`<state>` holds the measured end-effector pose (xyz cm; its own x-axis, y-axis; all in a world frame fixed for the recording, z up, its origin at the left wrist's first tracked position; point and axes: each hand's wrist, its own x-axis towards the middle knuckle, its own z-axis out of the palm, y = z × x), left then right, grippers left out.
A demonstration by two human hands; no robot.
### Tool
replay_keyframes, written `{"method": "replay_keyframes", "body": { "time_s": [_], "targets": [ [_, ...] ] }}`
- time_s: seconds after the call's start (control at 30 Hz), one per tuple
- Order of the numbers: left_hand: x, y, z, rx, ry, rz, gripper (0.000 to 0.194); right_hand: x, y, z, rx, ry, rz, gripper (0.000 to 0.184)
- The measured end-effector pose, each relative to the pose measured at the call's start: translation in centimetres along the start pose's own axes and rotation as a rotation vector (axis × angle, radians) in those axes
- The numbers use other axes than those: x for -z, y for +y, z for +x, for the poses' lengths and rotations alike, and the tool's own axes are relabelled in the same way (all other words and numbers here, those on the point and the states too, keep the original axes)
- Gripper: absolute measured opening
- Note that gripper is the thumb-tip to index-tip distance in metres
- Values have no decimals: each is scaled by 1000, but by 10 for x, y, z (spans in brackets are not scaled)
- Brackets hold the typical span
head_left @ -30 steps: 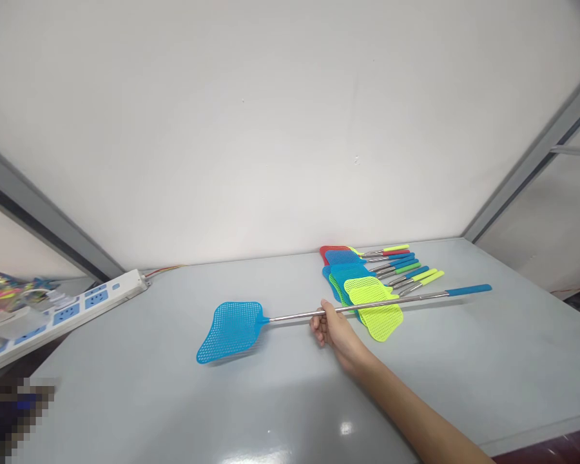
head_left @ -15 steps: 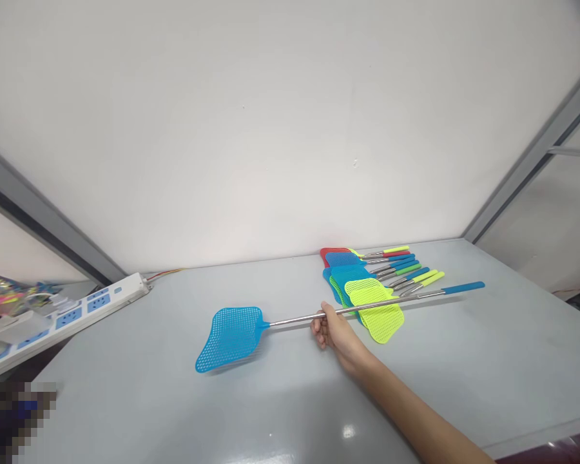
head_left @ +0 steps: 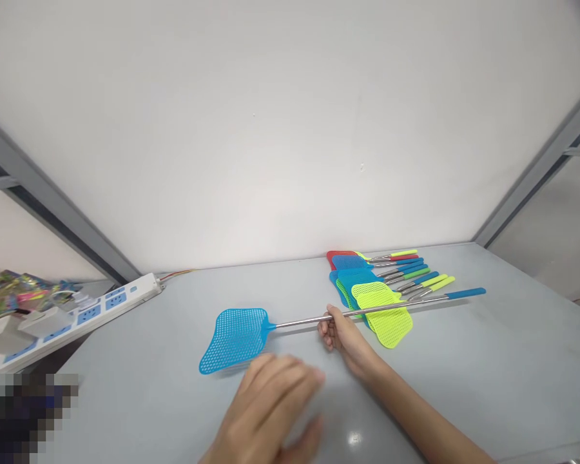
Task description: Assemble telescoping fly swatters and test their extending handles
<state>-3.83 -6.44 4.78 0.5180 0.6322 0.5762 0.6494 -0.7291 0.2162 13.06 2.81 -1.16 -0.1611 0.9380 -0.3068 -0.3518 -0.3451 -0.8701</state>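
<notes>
A blue fly swatter (head_left: 238, 336) with a long metal rod and a blue grip lies crosswise above the table, its mesh head to the left. My right hand (head_left: 339, 332) is closed around the middle of the rod. Below the swatter head, my left hand (head_left: 275, 406) hovers near the camera, slightly blurred, thumb apart from the fingers and nothing in it. Behind the rod's right half, a yellow-green fly swatter (head_left: 391, 325) tops a pile of swatters in blue, green and red, their handles pointing right.
A white power strip (head_left: 140, 289) with plugs runs along the left side of the grey table (head_left: 140, 361). Colourful packets (head_left: 24, 293) lie beyond it. A white wall (head_left: 270, 161) rises at the back, between grey frame posts.
My left hand has come into view from below, moving up toward the swatter. My right hand keeps its hold on the rod. The whole view has shifted slightly.
</notes>
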Motion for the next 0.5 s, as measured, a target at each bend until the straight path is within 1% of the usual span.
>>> {"method": "replay_keyframes", "body": {
  "time_s": [0.07, 0.13, 0.2, 0.23, 0.27, 0.33, 0.43, 0.5],
  "targets": [
    [-13, -18, 16, 14, -24, 40, 36, 1, 1, 1, 10, -12, 3, 37],
    [-25, -37, 27, 106, -83, 114, 32, 2, 2, 0, 13, -15, -3, 37],
    [-34, -52, 32, 212, -208, 167, 25, 3, 2, 0, 14, -8, -1, 36],
    [-36, -58, 33, 235, -275, 166, 21, 3, 2, -1, 17, -6, 0, 35],
    [-38, -62, 32, 254, -342, 148, 22, 2, 1, -1, 23, -9, -1, 35],
    [-39, -65, 30, 273, -420, 99, 26, 2, 0, -3, 42, -31, -9, 36],
    [-35, -65, 25, 293, -451, 9, 27, 1, -3, -5, 48, -107, -25, 37],
    [-31, -66, 23, 311, -461, -38, 28, 1, -5, -6, 14, -167, -41, 37]
  ]
}}
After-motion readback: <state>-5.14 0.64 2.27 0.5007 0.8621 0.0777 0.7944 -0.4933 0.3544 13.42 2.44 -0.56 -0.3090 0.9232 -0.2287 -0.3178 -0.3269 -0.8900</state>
